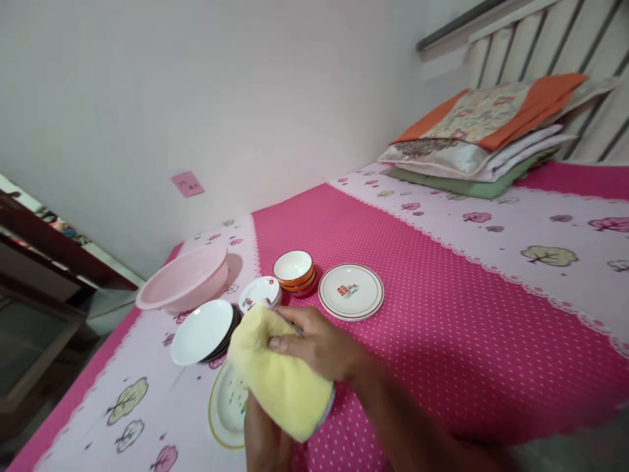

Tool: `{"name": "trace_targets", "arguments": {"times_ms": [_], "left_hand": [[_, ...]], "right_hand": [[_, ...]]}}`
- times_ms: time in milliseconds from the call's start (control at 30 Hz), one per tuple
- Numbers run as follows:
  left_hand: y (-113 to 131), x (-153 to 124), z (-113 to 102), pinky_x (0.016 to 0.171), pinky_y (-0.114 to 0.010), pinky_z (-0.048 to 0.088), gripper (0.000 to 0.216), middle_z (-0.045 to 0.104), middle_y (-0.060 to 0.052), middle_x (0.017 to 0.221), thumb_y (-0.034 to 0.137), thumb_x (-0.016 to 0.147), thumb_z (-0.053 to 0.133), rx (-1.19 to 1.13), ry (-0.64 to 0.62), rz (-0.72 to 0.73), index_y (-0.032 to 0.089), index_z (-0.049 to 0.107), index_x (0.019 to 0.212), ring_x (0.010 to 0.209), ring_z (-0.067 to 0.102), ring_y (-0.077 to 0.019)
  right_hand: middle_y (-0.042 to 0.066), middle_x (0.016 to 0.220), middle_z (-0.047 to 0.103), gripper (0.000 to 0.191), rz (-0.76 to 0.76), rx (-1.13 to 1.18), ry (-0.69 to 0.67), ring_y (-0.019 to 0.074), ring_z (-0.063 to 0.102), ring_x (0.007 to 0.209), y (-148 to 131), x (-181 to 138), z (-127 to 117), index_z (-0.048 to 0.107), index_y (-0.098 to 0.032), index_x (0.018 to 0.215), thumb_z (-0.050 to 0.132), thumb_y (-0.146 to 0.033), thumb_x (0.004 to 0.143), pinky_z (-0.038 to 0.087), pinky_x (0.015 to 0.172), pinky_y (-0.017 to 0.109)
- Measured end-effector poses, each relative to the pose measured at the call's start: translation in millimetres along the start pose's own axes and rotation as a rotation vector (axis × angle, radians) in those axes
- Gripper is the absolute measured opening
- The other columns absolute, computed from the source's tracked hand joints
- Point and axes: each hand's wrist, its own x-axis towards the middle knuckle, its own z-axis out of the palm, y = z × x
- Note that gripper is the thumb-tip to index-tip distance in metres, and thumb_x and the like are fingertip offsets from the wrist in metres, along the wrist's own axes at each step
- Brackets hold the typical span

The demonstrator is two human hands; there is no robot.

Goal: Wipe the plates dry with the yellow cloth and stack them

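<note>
A fluffy yellow cloth (280, 377) with a grey edge is bunched up in front of me. My right hand (319, 341) grips it from the right, thumb pressed on top. From below, my left hand (268, 432) reaches up behind the cloth, which covers its fingers; whether something else lies inside the folds cannot be seen. Partly behind the cloth and left forearm is a yellow-rimmed plate (223, 410). Just beyond the cloth sit a stack of small flowered dishes (259, 292) and stacked orange bowls (293, 269). Red-rimmed plates (351, 293) lie flat to their right.
Dark-sided white bowls (204, 333) are stacked, tilted, at left, near a large pink basin (184, 278) by the wall. Everything stands on a pink patterned bedspread (432, 328). Folded bedding and cushions (491, 131) are piled at the far right against a barred headboard (550, 42).
</note>
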Motion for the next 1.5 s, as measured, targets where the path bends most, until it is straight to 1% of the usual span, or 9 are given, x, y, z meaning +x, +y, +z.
{"name": "trace_targets", "arguments": {"times_ms": [67, 167, 267, 367, 567, 733, 1067, 1333, 1500], "left_hand": [[10, -8, -12, 0.099, -0.046, 0.059, 0.068, 0.077, -0.011, 0.123, 0.079, 0.086, 0.054, -0.192, 0.033, -0.083, 0.028, 0.073, 0.127, 0.122, 0.068, -0.0364], [13, -8, -22, 0.101, -0.043, 0.058, 0.066, 0.076, -0.011, 0.128, 0.064, 0.078, 0.077, -0.429, 0.004, -0.154, 0.027, 0.069, 0.132, 0.122, 0.069, -0.0346], [8, -1, -29, 0.100, -0.041, 0.058, 0.070, 0.077, -0.010, 0.124, 0.039, 0.071, 0.090, -0.455, -0.009, -0.172, 0.025, 0.066, 0.135, 0.114, 0.073, -0.0304], [4, 5, -36, 0.097, -0.042, 0.059, 0.067, 0.080, -0.011, 0.116, 0.032, 0.069, 0.092, -0.460, -0.032, -0.175, 0.020, 0.067, 0.130, 0.107, 0.076, -0.0299], [2, 5, -35, 0.094, -0.046, 0.060, 0.067, 0.080, -0.016, 0.113, 0.039, 0.067, 0.093, -0.455, -0.116, -0.194, 0.014, 0.069, 0.124, 0.103, 0.076, -0.0323], [-5, 0, -32, 0.087, -0.044, 0.061, 0.058, 0.081, -0.014, 0.105, 0.040, 0.068, 0.092, -0.400, -0.179, -0.185, 0.012, 0.071, 0.114, 0.090, 0.078, -0.0293], [7, -21, -40, 0.082, -0.043, 0.062, 0.060, 0.082, -0.013, 0.098, 0.034, 0.059, 0.097, -0.393, -0.398, -0.183, 0.013, 0.072, 0.110, 0.083, 0.078, -0.0283], [2, -14, -36, 0.087, -0.040, 0.060, 0.050, 0.081, -0.012, 0.101, 0.034, 0.063, 0.095, -0.359, -0.456, -0.167, 0.014, 0.074, 0.104, 0.089, 0.077, -0.0275], [3, -9, -29, 0.084, -0.038, 0.060, 0.054, 0.081, -0.015, 0.107, 0.034, 0.068, 0.093, -0.314, -0.525, -0.192, 0.013, 0.073, 0.113, 0.091, 0.077, -0.0278]], "right_hand": [[0.006, 0.097, 0.074, 0.038, 0.031, 0.003, 0.041, 0.0199, 0.069, 0.083, 20, 10, 0, 0.071, -0.016, 0.114, 0.072, -0.038, 0.084, 0.051, 0.075, 0.031], [0.006, 0.098, 0.077, 0.039, 0.039, -0.041, 0.104, 0.0229, 0.071, 0.088, 47, 20, -1, 0.071, -0.016, 0.111, 0.073, -0.040, 0.080, 0.053, 0.077, 0.032], [0.007, 0.100, 0.078, 0.038, 0.051, -0.137, 0.177, 0.0251, 0.072, 0.089, 62, 20, -4, 0.072, -0.015, 0.108, 0.072, -0.040, 0.079, 0.053, 0.077, 0.033], [0.008, 0.102, 0.079, 0.038, 0.048, -0.208, 0.245, 0.0260, 0.072, 0.092, 69, 13, -4, 0.073, -0.014, 0.107, 0.073, -0.040, 0.079, 0.053, 0.078, 0.033], [0.014, 0.106, 0.079, 0.053, 0.067, -0.232, 0.321, 0.0300, 0.075, 0.090, 85, -12, 5, 0.070, -0.012, 0.110, 0.073, -0.056, 0.082, 0.058, 0.077, 0.039], [0.016, 0.116, 0.078, 0.070, 0.059, -0.164, 0.470, 0.0337, 0.075, 0.100, 103, -41, 10, 0.068, -0.014, 0.119, 0.094, -0.043, 0.061, 0.061, 0.083, 0.043], [0.016, 0.104, 0.080, 0.059, -0.011, -0.110, 0.579, 0.0348, 0.078, 0.091, 132, -70, 17, 0.070, -0.015, 0.110, 0.089, -0.050, 0.066, 0.061, 0.085, 0.050], [0.016, 0.111, 0.079, 0.064, -0.038, -0.126, 0.628, 0.0326, 0.076, 0.097, 133, -70, 8, 0.070, -0.016, 0.115, 0.090, -0.054, 0.067, 0.061, 0.085, 0.044], [0.011, 0.097, 0.080, 0.054, -0.051, -0.182, 0.715, 0.0298, 0.074, 0.086, 127, -69, -5, 0.073, -0.015, 0.107, 0.081, -0.059, 0.077, 0.058, 0.074, 0.037]]}}
